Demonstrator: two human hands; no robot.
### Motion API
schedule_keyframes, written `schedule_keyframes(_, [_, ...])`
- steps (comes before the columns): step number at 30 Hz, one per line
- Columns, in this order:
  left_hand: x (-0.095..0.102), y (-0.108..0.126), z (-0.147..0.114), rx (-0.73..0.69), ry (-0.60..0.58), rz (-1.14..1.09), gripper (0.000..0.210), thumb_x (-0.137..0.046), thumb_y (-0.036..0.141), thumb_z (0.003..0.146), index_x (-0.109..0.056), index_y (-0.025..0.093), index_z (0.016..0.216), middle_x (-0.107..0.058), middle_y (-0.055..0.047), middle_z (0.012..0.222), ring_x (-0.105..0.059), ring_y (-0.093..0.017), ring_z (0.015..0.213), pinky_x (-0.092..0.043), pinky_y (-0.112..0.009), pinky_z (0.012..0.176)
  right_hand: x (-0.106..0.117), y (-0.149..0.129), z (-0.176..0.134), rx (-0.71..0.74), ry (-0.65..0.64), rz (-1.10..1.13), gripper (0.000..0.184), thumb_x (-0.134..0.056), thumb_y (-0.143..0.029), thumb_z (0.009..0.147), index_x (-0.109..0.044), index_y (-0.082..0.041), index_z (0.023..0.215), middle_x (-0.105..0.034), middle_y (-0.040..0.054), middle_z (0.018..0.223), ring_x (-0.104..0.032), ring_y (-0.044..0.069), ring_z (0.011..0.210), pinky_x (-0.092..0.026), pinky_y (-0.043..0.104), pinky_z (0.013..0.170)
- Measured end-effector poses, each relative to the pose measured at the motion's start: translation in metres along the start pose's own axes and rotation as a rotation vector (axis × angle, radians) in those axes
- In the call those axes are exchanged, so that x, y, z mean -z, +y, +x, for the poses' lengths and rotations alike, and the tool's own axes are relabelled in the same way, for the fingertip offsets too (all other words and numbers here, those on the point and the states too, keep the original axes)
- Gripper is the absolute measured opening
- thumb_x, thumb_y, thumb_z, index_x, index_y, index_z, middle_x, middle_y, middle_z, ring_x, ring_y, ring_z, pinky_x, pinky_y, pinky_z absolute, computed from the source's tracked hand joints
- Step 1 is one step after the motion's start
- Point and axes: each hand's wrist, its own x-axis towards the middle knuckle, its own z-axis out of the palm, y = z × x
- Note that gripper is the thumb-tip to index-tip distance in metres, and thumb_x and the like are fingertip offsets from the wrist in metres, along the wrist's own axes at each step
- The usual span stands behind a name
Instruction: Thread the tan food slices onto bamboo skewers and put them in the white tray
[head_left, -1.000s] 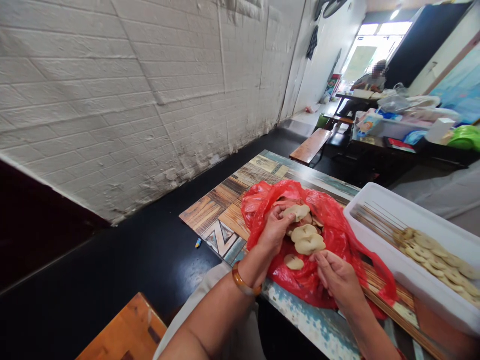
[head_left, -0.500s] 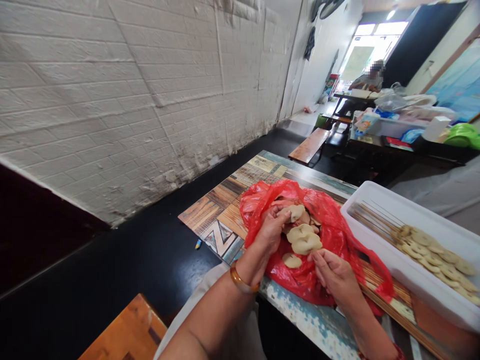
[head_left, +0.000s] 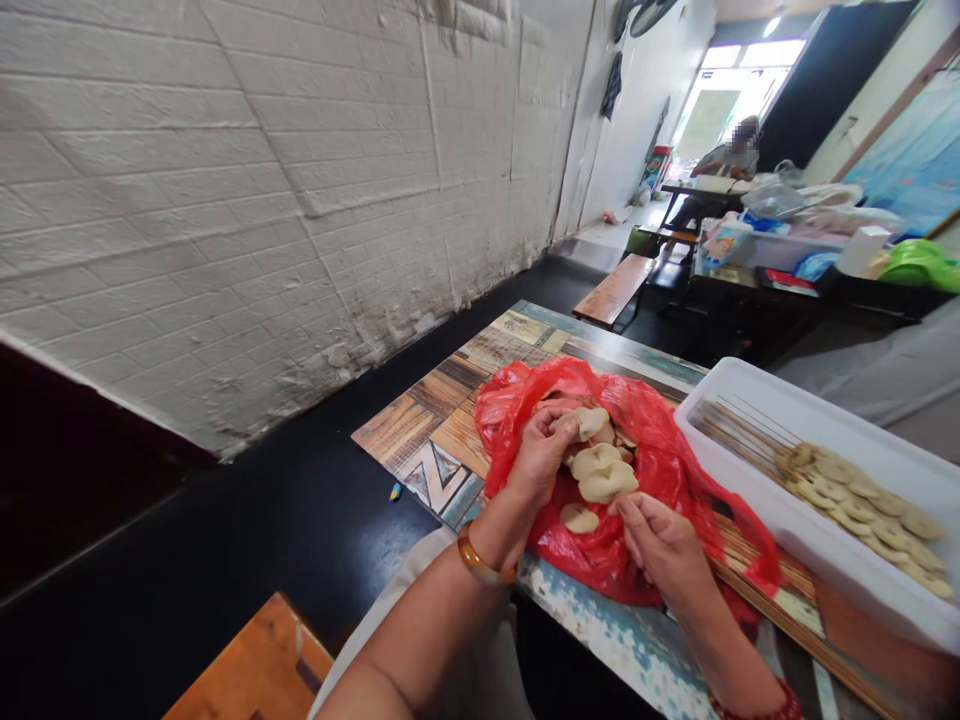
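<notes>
I've got patterned table (head_left: 450, 432), white tub (head_left: 750, 488) on R, red bag (head_left: 664, 440) next to it. L hand (head_left: 541, 455) grasps pale slice (head_left: 591, 423) over bag; R hand (head_left: 660, 540) at edge of other slices (head_left: 606, 483) there, can't tell if gripping.

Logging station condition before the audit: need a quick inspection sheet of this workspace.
Surface: patchwork-pattern table, worn pale-blue near edge.
Job's things: pale slices in and over an open red bag; skewers of slices in a white tray; thin sticks beside the bag.
Clutter: bags and tubs on a table behind; small blue-yellow object on the floor.
Hands: left hand grips a slice; right hand pinched at the slices' near edge, its hold unclear.
Cables: nothing seen around the hands.
Surroundings: white brick-pattern wall, bench, another person at a far table.
</notes>
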Motion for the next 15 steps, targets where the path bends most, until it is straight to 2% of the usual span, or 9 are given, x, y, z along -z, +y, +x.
schedule_keyframes(10, [-0.0009, 0.001, -0.0008, 0.024, -0.02, 0.062, 0.027, -0.076, 0.03, 0.062, -0.06, 0.015, 0.077, -0.061, 0.0, 0.068, -0.053, -0.01, 0.058, -0.038, -0.022, 0.056, 0.0013, -0.0009, -0.0003, -0.003, -0.029, 0.041, 0.039, -0.048, -0.056, 0.087, -0.056, -0.019, 0.08, -0.039, -0.0094, 0.039, -0.032, 0.006, 0.032, -0.026, 0.019, 0.034])
schedule_keyframes(15, [-0.0016, 0.0002, -0.0012, -0.013, -0.028, 0.114, 0.022, -0.073, 0.028, 0.064, -0.059, 0.016, 0.078, -0.06, 0.001, 0.068, -0.052, -0.01, 0.058, -0.038, -0.021, 0.057, 0.0009, -0.0037, -0.0011, -0.012, -0.031, 0.046, 0.04, -0.049, -0.057, 0.086, -0.057, -0.018, 0.081, -0.04, -0.0091, 0.038, -0.032, 0.006, 0.031, -0.024, 0.018, 0.033])
